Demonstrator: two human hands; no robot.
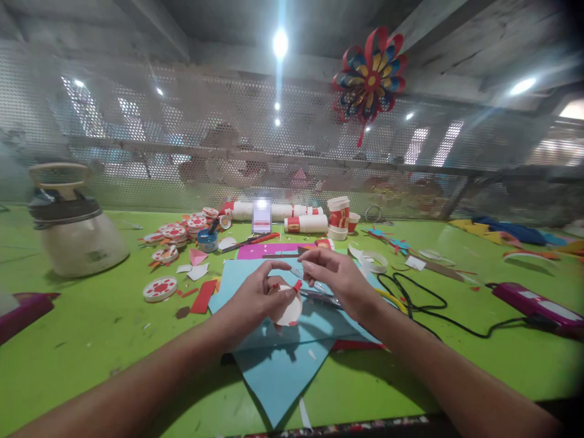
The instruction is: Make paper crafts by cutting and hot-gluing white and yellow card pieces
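My left hand (267, 287) is closed on a small round white paper disc (288, 313), which has small red tabs at its edge. The thumb lies across the disc. To the right, my right hand (335, 274) is held apart from the disc, thumb and fingers drawn together. Whatever may be between those fingertips is too small to make out. Both hands are above light blue paper sheets (283, 371). Behind the disc, partly under my right hand, a dark, slim tool (319, 297) lies on the blue paper.
Left are white discs with red dots (159, 289), red paper scraps (204, 297), a blue jar (208, 240) and a large bottle (77, 225). Stacked paper cups (338, 216) and a phone (261, 216) stand behind. Right, a black cord (429, 298) runs to a purple glue gun (538, 304).
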